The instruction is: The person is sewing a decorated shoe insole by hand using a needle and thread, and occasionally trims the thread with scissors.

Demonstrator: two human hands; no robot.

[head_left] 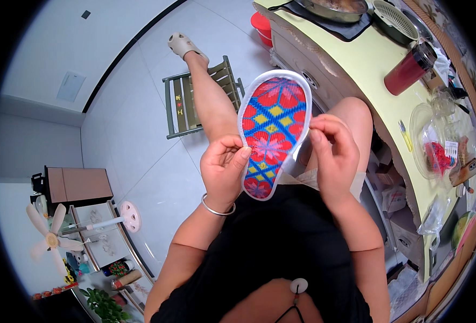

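An embroidered shoe insole (273, 129) is held up in front of my lap, its wide end pointing away from me. It has a white bound edge and a pattern of red flowers, blue crossing bands and yellow diamonds. My left hand (224, 169), with a silver bangle at the wrist, pinches the insole's left edge between thumb and fingers. At the right edge, the thumb and forefinger of my right hand (335, 153) are pressed close together by the binding. Whatever lies between those fingertips is too small to make out.
My bare leg rests across a slatted folding stool (181, 102). To the right, a curved pale-yellow counter (369, 70) carries a dark red flask (410, 68), a clear plastic tray (423, 126) with red thread and a phone (465, 171). A fan (52, 239) stands at the left.
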